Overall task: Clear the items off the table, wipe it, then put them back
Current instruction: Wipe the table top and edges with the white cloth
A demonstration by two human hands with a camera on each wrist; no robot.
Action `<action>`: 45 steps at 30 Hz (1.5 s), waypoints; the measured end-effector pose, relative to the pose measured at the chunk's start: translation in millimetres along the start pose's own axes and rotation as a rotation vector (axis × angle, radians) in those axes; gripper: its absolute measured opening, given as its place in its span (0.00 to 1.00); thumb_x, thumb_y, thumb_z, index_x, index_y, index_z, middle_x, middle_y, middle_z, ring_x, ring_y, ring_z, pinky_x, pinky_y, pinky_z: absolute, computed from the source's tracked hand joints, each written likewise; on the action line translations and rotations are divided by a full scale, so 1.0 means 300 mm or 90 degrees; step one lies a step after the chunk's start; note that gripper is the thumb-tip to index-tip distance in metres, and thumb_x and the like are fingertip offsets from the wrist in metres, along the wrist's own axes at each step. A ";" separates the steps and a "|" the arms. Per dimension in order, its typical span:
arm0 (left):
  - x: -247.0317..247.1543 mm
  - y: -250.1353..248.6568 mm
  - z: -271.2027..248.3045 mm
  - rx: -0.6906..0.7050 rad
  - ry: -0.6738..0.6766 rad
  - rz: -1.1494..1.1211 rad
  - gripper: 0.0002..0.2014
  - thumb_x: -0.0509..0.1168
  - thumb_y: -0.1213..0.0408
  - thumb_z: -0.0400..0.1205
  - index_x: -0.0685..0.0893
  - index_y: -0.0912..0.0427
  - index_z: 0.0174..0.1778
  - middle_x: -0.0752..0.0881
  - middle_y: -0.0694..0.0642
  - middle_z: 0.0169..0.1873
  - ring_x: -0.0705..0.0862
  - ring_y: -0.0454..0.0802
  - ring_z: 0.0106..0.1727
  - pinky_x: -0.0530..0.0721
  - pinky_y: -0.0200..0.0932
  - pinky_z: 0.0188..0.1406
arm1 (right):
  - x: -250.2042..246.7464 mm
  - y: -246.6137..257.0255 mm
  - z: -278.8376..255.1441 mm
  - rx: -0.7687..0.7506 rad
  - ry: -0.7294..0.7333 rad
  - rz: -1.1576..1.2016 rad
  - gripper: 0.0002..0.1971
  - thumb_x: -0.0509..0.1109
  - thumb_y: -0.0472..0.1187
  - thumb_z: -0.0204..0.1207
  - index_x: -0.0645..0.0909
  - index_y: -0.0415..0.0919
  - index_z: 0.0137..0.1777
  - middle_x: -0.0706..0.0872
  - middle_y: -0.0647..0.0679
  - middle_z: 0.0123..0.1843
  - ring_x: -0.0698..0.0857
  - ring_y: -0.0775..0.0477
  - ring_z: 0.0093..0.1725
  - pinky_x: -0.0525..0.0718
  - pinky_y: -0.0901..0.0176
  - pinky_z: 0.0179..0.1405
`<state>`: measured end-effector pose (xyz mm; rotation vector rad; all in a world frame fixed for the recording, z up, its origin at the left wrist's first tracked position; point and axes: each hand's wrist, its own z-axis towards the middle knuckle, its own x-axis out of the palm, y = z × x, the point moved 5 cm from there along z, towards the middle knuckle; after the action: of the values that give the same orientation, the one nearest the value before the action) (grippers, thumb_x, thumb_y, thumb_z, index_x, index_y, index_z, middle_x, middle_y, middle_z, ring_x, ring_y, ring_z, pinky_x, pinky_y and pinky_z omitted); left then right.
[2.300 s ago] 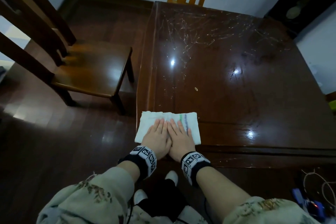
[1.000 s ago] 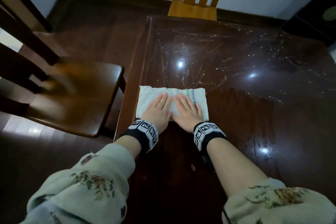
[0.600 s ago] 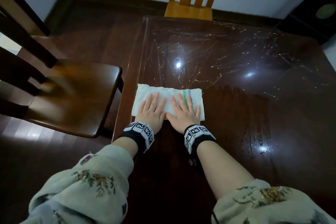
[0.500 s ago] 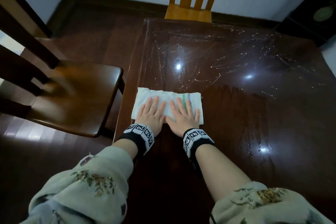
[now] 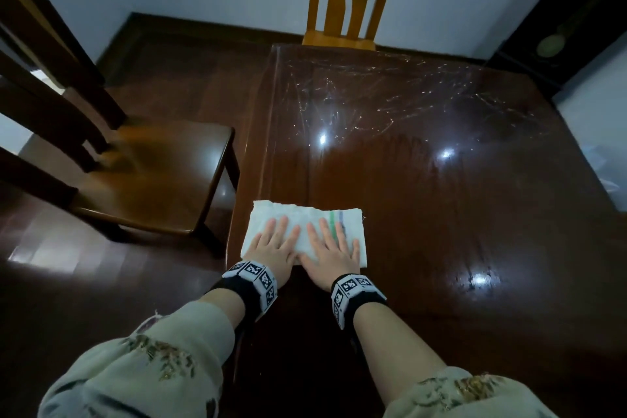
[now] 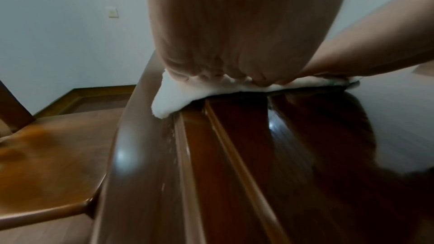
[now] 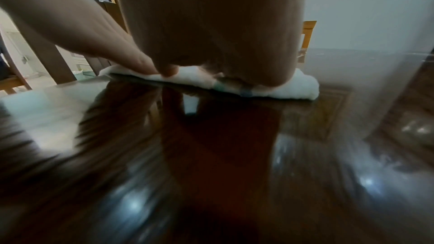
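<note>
Your left hand (image 5: 271, 248) and right hand (image 5: 334, 256) lie side by side, each grip spread flat with straight fingers pressing the folded white cloth (image 5: 305, 226) onto the dark glossy bench (image 5: 441, 214) at its left edge. A dark wooden chair (image 5: 152, 180) stands just beside that edge.

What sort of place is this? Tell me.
Probably a home dining room: a dark wooden table with wooden chairs around it, a wood floor, and hands pressing a cloth on the tabletop.
</note>
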<state>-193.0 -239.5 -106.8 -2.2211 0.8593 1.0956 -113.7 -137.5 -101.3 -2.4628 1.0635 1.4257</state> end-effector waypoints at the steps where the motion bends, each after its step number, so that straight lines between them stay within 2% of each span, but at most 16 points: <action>1: 0.025 -0.001 -0.040 0.003 0.001 0.004 0.28 0.39 0.51 0.90 0.34 0.48 0.83 0.32 0.53 0.83 0.33 0.55 0.83 0.42 0.51 0.82 | 0.027 0.007 -0.041 0.004 -0.001 0.003 0.33 0.47 0.63 0.82 0.39 0.62 0.84 0.33 0.60 0.85 0.29 0.49 0.83 0.31 0.39 0.79; 9: 0.220 0.001 -0.334 0.024 0.008 -0.013 0.28 0.39 0.51 0.90 0.34 0.49 0.83 0.32 0.53 0.83 0.35 0.54 0.84 0.43 0.50 0.82 | 0.235 0.055 -0.320 0.017 0.009 -0.007 0.33 0.47 0.64 0.82 0.37 0.63 0.83 0.31 0.60 0.84 0.28 0.49 0.82 0.31 0.39 0.79; 18: 0.316 0.011 -0.499 0.046 -0.004 -0.067 0.28 0.41 0.52 0.89 0.38 0.46 0.84 0.34 0.51 0.83 0.38 0.53 0.85 0.45 0.53 0.82 | 0.350 0.087 -0.475 0.031 -0.007 0.025 0.32 0.46 0.63 0.83 0.39 0.63 0.83 0.34 0.59 0.85 0.31 0.50 0.83 0.32 0.38 0.79; 21: 0.298 0.022 -0.513 0.039 -0.060 -0.141 0.28 0.44 0.54 0.89 0.43 0.48 0.85 0.38 0.50 0.84 0.41 0.50 0.85 0.47 0.50 0.82 | 0.325 0.077 -0.486 0.075 -0.082 0.095 0.30 0.45 0.63 0.84 0.41 0.63 0.84 0.36 0.58 0.86 0.34 0.50 0.84 0.34 0.34 0.78; 23: 0.282 0.045 -0.512 0.012 -0.112 -0.192 0.29 0.47 0.54 0.89 0.46 0.52 0.85 0.41 0.52 0.85 0.46 0.51 0.85 0.50 0.47 0.82 | 0.314 0.067 -0.480 0.092 -0.101 0.085 0.30 0.44 0.60 0.85 0.41 0.60 0.84 0.36 0.56 0.86 0.34 0.50 0.84 0.34 0.33 0.78; 26: 0.284 0.055 -0.492 -0.015 -0.104 -0.252 0.30 0.49 0.54 0.88 0.46 0.55 0.85 0.43 0.54 0.85 0.48 0.50 0.85 0.52 0.44 0.82 | 0.323 0.058 -0.460 0.076 -0.075 0.049 0.29 0.45 0.56 0.85 0.42 0.57 0.85 0.34 0.51 0.86 0.35 0.50 0.84 0.37 0.35 0.80; 32: 0.249 0.047 -0.405 -0.045 -0.073 -0.340 0.32 0.50 0.55 0.89 0.42 0.58 0.85 0.40 0.59 0.84 0.48 0.53 0.85 0.54 0.43 0.80 | 0.246 0.044 -0.363 0.062 -0.018 0.026 0.33 0.49 0.60 0.83 0.42 0.57 0.85 0.35 0.51 0.86 0.36 0.48 0.85 0.42 0.34 0.80; 40: 0.100 0.088 -0.178 -0.075 -0.067 -0.338 0.33 0.51 0.54 0.88 0.42 0.58 0.85 0.41 0.59 0.84 0.53 0.55 0.84 0.61 0.46 0.79 | 0.073 0.039 -0.122 0.038 0.028 0.023 0.35 0.53 0.60 0.82 0.42 0.56 0.85 0.35 0.51 0.86 0.37 0.47 0.85 0.45 0.32 0.80; 45: -0.027 0.104 0.001 -0.075 -0.084 -0.315 0.33 0.51 0.56 0.88 0.43 0.59 0.85 0.43 0.55 0.85 0.46 0.55 0.85 0.52 0.48 0.82 | -0.046 0.027 0.051 0.013 0.018 0.011 0.36 0.53 0.61 0.81 0.43 0.57 0.85 0.36 0.51 0.86 0.38 0.47 0.85 0.45 0.31 0.79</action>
<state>-219.6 -257.6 -105.6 -2.2511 0.1721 1.0484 -134.1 -130.2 -96.7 -2.4739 1.1014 1.3817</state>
